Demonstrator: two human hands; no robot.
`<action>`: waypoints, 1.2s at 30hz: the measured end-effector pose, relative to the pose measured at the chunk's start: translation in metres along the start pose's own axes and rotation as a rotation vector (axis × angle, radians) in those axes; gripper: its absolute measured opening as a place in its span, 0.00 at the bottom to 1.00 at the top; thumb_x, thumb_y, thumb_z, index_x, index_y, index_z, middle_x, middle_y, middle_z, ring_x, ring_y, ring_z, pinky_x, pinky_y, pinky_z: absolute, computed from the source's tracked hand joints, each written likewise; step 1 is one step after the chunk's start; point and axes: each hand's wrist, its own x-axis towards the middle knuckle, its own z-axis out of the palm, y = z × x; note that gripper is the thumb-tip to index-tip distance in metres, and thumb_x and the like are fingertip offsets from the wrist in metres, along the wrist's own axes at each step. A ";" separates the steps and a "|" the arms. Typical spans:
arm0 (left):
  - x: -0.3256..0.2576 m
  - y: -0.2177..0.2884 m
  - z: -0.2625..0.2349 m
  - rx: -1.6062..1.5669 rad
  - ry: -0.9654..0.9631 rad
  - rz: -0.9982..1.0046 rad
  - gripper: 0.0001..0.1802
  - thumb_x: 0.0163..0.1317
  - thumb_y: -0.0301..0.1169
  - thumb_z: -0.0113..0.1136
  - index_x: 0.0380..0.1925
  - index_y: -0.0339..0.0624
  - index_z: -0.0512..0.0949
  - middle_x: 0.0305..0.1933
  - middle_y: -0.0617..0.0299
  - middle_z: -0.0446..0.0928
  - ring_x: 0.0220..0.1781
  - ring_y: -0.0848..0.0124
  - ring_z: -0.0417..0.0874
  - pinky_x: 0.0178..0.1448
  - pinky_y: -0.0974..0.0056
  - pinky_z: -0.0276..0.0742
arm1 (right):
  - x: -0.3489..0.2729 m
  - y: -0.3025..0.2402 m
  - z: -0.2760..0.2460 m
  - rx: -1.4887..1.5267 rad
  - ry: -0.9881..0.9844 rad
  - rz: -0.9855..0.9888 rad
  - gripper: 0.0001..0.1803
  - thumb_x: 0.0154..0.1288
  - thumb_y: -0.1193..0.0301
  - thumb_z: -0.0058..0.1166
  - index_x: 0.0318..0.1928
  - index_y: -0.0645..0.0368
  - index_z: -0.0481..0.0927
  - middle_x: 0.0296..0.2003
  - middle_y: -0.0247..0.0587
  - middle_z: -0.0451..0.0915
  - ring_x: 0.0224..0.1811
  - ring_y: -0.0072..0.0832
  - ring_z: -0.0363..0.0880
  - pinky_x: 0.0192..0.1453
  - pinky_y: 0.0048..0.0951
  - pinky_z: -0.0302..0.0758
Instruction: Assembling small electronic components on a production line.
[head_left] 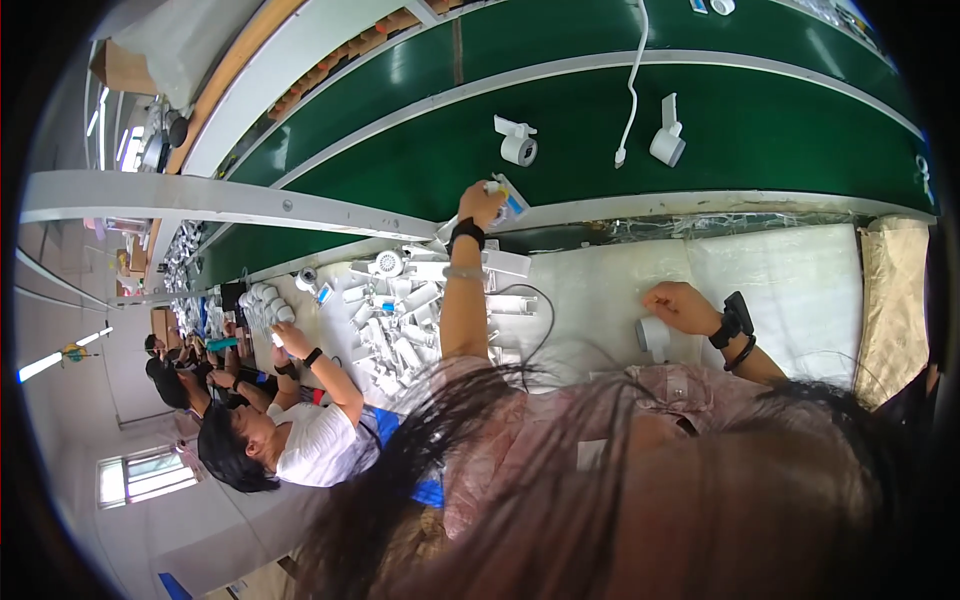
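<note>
My left hand (482, 205) is stretched out to the near edge of the green conveyor belt. Its fingers are closed on a small white plastic part with a blue label (512, 198), partly hidden by the hand. Over the pale worktop, my right hand (683, 305) has its fingers curled in; what they hold, if anything, is hidden. Right against this hand is a white round-headed device with a stem (653, 336). Two similar white devices lie on the belt, one with a grey face (519, 148) and one tilted (668, 142).
A heap of white plastic parts (405, 325) covers the worktop to my left. A white cable (632, 90) hangs down over the belt (780, 150). A white metal bar (220, 197) crosses at left. Co-workers, one in a white shirt (325, 445), sit further left.
</note>
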 end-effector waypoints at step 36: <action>-0.295 0.130 0.051 -0.300 -0.367 0.589 0.23 0.51 0.26 0.61 0.48 0.35 0.70 0.32 0.51 0.79 0.31 0.53 0.80 0.38 0.55 0.76 | -0.067 -0.150 -0.015 0.192 -0.311 -0.071 0.07 0.63 0.71 0.60 0.35 0.61 0.79 0.21 0.30 0.79 0.25 0.13 0.76 0.32 0.18 0.70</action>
